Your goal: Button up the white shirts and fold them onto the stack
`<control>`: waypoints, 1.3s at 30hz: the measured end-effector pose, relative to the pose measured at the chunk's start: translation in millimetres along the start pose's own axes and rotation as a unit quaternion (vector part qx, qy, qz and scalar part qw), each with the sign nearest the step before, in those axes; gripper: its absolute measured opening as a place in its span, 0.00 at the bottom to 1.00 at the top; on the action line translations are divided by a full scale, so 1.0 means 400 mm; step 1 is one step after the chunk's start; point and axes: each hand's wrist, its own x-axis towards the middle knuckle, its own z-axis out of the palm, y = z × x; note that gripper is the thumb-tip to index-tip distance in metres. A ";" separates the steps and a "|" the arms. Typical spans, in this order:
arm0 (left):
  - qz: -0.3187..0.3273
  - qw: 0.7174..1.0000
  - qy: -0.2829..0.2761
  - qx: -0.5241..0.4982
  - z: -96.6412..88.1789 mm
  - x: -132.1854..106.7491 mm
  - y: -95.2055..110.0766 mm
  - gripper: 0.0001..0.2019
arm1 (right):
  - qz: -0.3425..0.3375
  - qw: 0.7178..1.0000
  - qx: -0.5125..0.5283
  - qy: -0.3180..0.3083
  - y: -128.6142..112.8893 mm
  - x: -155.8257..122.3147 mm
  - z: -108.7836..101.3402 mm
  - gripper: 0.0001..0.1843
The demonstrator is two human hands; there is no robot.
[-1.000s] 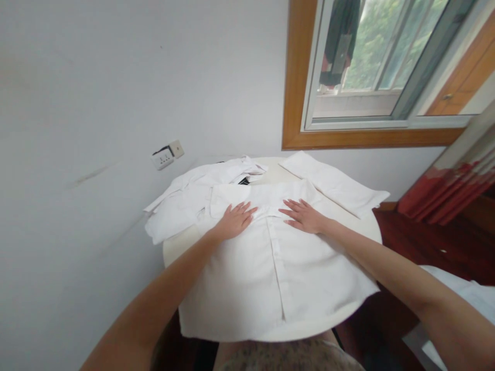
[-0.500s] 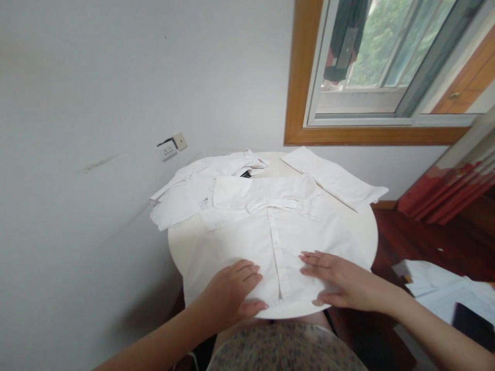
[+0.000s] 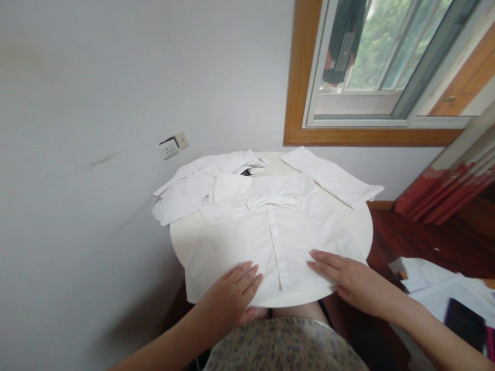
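A white button-front shirt [image 3: 240,237] lies spread over a round, cream-coloured table [image 3: 365,226], its placket running toward me and its upper part folded over. My left hand [image 3: 234,291] rests on the lower left of the shirt near the front edge, fingers stretched out flat and thumb near the table's rim. On the lower right, my right hand [image 3: 350,278] lies with straight fingers on the cloth; its thumb is tucked at the edge and partly hidden. One sleeve [image 3: 332,175] reaches out to the back right.
More crumpled white cloth [image 3: 181,193] lies at the back left, overhanging the table. A wall socket [image 3: 169,149] and a wood-framed window [image 3: 359,136] are behind. Papers [image 3: 444,288] and a dark flat object [image 3: 464,322] lie low at the right, near a red-and-cream curtain [image 3: 429,188].
My right hand has slid a little outward to the right, its thumb moving down to the table edge. My left hand has shifted slightly, its fingers flatter. The shirt's hem looks smoother.
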 end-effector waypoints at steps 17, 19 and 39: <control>-0.100 0.985 -0.064 -0.123 -0.113 -0.116 -0.131 0.24 | 0.118 0.985 -0.067 0.102 0.176 -0.098 -0.013 0.22; -0.145 0.977 -0.077 -0.140 -0.134 -0.126 -0.164 0.21 | 0.135 0.985 -0.034 0.100 0.198 -0.110 -0.029 0.20; -0.412 0.886 0.185 0.102 -0.180 0.223 -0.434 0.18 | 0.290 0.755 0.529 0.257 0.375 0.297 -0.177 0.15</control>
